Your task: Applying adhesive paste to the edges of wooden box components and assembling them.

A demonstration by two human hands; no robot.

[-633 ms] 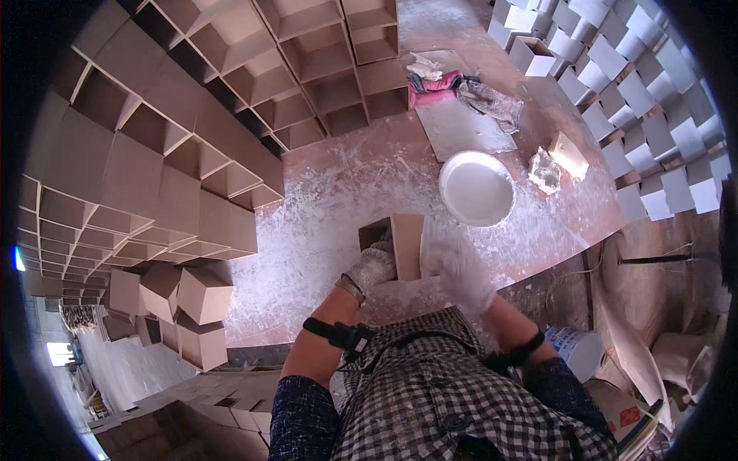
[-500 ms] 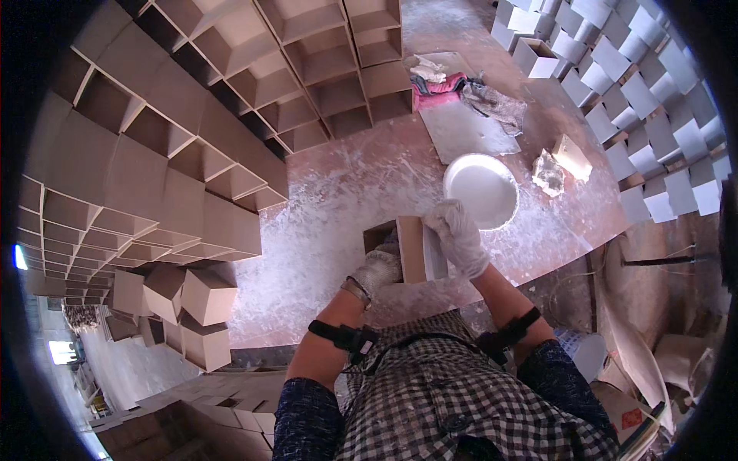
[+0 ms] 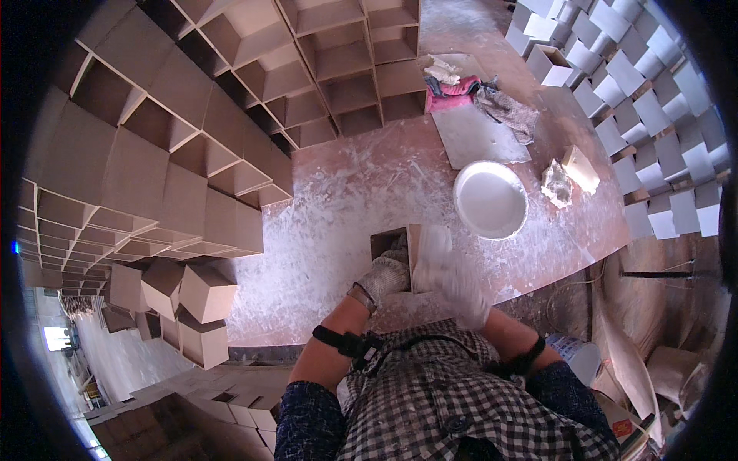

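Observation:
A small brown cardboard box (image 3: 414, 257) lies tilted on the work table in front of me, its open end toward the left. My left hand (image 3: 383, 280), in a whitish knit glove, reaches into that open end and holds the box, its fingers partly hidden inside. On the box's right side is a pale, whitish face (image 3: 436, 244). Over the near part of that face is my right hand (image 3: 460, 288), also gloved; motion smears its fingers, and whether it holds anything does not show. Beyond it stands a round white basin (image 3: 490, 200) with white contents.
Stacked open brown boxes (image 3: 184, 184) wall the left and far left. Many white-faced boxes (image 3: 653, 107) are stacked at the far right. Beside the basin lie a pale block (image 3: 580, 169) and a crumpled whitish lump (image 3: 556, 184). Cloths (image 3: 503, 111) rest on a board (image 3: 484, 146).
My right hand has moved from the far right corner of the box down toward me along its pale face. My left hand stays in the box. The whole view has shifted slightly.

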